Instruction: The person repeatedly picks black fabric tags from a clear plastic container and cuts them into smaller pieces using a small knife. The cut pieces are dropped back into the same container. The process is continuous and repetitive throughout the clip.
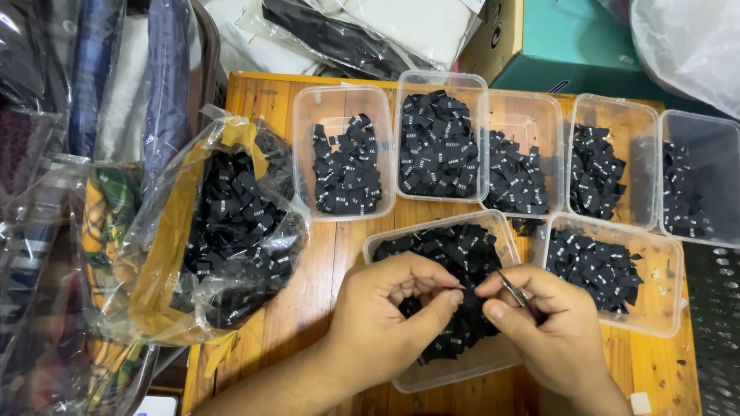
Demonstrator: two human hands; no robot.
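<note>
bright even overhead light, sharp focus, glare on plastic bag.

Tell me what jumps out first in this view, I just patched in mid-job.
Two hands meet over the nearest clear tub of small black fabric labels: the left hand pinches one label while the right hand holds thin metal tweezers to it. Six more clear tubs of the same labels sit behind and to the right on the wooden table. At left, a clear plastic bag bulges with more.
</note>
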